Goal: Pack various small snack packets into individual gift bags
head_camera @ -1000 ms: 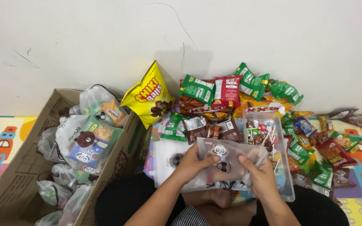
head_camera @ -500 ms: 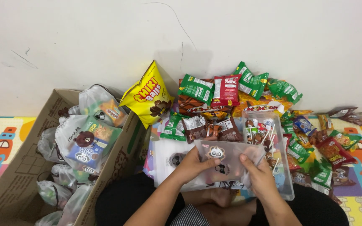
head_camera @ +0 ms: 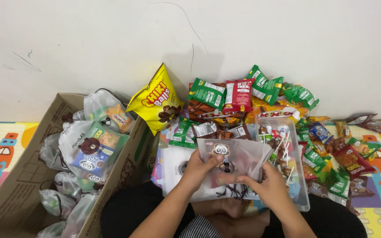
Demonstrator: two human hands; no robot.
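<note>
White wall behind, a bright play mat (head_camera: 5,150) underneath, and you sit against it with snacks heaped before you. Your left hand (head_camera: 198,169) pinches the near left edge of a frosted drawstring pouch (head_camera: 234,158) with a cartoon bear face printed on it, fingers curled closed on the plastic. Your right hand (head_camera: 267,185) grips the pouch's lower right side, thumb on top. The pouch hangs just over your lap, in front of a clear plastic tub (head_camera: 303,194) that holds lollipops (head_camera: 281,141).

By the look of it you are parting the pouch's mouth to ready it for filling; whether anything is inside yet is hard to tell through the cloudy plastic. A stack of flat white pouches (head_camera: 175,165) lies under your left wrist.

To your left, a cardboard box (head_camera: 27,145) holds filled pouches (head_camera: 91,145) with their strings drawn. Beyond the tub lie a yellow puffed snack bag (head_camera: 155,99), green packets (head_camera: 206,92), a red packet (head_camera: 239,94) and small wrapped sweets (head_camera: 349,158) spread to the right.

Going by that, the next move calls for keeping the mouth held wide with one hand, so the other is free to reach the pile.
</note>
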